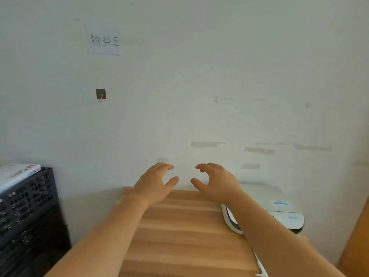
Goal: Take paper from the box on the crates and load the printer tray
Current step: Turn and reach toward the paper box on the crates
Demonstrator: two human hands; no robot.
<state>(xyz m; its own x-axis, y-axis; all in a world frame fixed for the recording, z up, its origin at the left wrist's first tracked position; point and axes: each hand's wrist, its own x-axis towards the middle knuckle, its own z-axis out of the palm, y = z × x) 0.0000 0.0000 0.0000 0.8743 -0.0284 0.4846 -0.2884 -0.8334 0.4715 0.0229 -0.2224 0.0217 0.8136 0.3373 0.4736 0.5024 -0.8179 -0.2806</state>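
My left hand (157, 182) and my right hand (215, 182) are raised side by side over the far edge of a wooden table (179, 232), fingers curled and apart, holding nothing. A white box of paper (16, 174) lies on top of stacked black plastic crates (28, 212) at the far left, well away from both hands. The white printer (279, 206) sits on the table's right side, partly hidden behind my right forearm. No paper tray can be made out.
A pale wall fills the view ahead, with a handwritten paper sign (104, 42) and a small dark adhesive hook (101, 94). An orange-brown panel (357, 242) stands at the right edge. A narrow gap separates the crates from the table.
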